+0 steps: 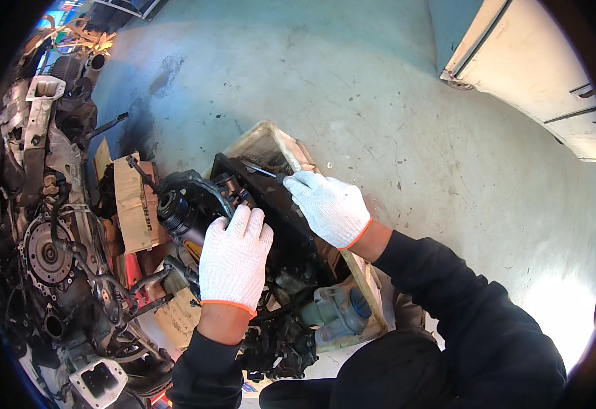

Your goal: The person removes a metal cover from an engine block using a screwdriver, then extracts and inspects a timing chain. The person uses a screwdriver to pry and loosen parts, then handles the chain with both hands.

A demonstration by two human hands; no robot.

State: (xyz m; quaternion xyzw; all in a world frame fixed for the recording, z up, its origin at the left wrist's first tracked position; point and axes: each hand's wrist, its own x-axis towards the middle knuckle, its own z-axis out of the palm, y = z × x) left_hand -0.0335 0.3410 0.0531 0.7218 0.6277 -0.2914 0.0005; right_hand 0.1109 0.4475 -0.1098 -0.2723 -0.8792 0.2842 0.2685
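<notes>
My left hand (pixel 236 255), in a white knit glove with an orange cuff, rests at a dark ribbed cylindrical engine part (pixel 177 212); its fingertips are partly hidden, so its hold is unclear. My right hand (pixel 328 207), gloved the same way, is closed around the dark handle of a tool with a thin metal shaft (pixel 259 169), perhaps a screwdriver. The shaft points up and left over a black pan-like part (pixel 272 199) lying across a worn pale crate (pixel 285 145). A curved metal housing edge (pixel 203 179) shows beyond my left hand.
A translucent plastic reservoir (pixel 336 312) lies in the crate's near end. Dark machine parts (pixel 282 347) sit beside it. Flattened cardboard (pixel 134 204) and a large engine assembly (pixel 50 250) are at left. A pale cabinet (pixel 528 66) stands at upper right.
</notes>
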